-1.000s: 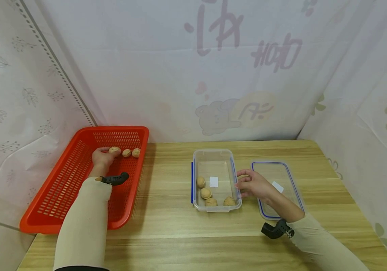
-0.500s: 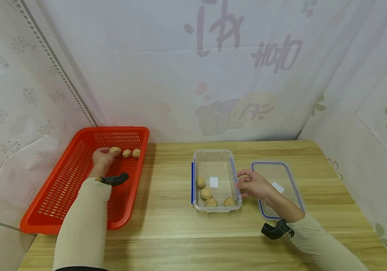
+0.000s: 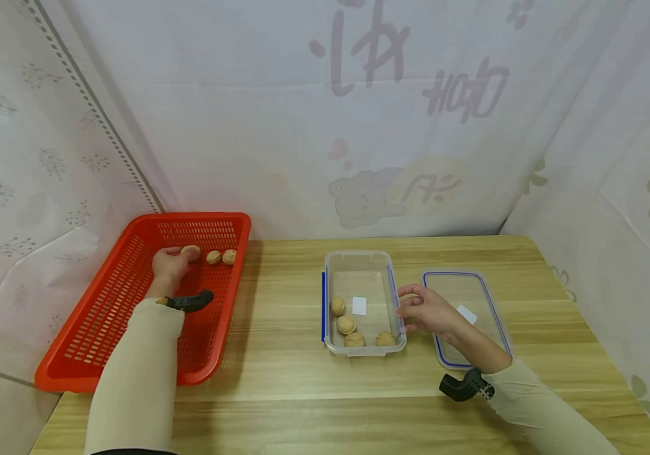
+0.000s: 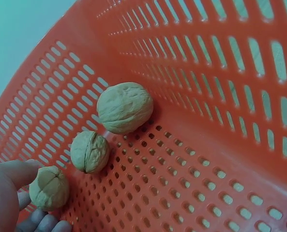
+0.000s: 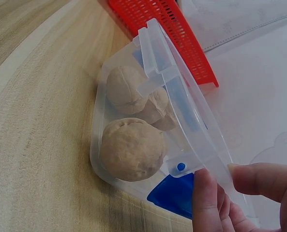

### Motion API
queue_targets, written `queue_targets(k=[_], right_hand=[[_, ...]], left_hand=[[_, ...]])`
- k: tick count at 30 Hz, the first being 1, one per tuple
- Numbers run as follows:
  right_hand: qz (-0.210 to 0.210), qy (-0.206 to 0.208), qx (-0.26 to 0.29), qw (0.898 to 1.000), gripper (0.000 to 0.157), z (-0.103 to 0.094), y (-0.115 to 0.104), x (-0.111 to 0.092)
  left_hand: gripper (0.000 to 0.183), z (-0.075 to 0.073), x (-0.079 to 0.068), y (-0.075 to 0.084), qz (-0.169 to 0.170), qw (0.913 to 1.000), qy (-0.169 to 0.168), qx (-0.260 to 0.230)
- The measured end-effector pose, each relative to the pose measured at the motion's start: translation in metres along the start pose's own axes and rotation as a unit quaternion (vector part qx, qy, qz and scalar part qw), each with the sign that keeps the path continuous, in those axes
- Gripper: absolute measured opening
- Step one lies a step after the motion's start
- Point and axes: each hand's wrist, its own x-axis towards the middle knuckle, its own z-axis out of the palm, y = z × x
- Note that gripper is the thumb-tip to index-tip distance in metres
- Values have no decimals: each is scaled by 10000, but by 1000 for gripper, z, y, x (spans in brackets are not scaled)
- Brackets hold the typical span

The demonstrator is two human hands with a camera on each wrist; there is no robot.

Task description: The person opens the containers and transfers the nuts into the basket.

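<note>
My left hand is inside the red plastic basket, near its far wall. Between its thumb and fingers it holds a walnut. Two more walnuts lie in a row beside it, the middle one and the larger one in the corner. My right hand pinches the right wall of a clear plastic container, thumb and fingers on either side of the rim. Several walnuts sit in the container's near end, one of them closest to the right wrist camera.
A clear lid with a blue seal lies on the wooden table to the right, partly under my right forearm. A blue side latch hangs on the container's left. A printed curtain stands behind the table.
My left hand has shifted slightly left, with the walnut moving along with it. The right hand and the container have stayed put.
</note>
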Motion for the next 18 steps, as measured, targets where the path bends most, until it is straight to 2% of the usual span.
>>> queue_targets(k=[6, 9, 14, 18], right_hand=[[-18, -11, -13, 10000, 48, 1, -1, -1], [-31, -15, -16, 10000, 48, 1, -2, -1], [-24, -7, 13, 10000, 48, 1, -2, -1], [-40, -43, 12, 10000, 48, 1, -2, -1]], left_hand=[[68, -6, -1, 1, 54, 9999, -28, 161], [67, -8, -1, 5, 115, 9991, 12, 403], [68, -12, -2, 15, 466, 9953, -2, 854], [72, -16, -4, 25, 859, 9852, -286, 1457]])
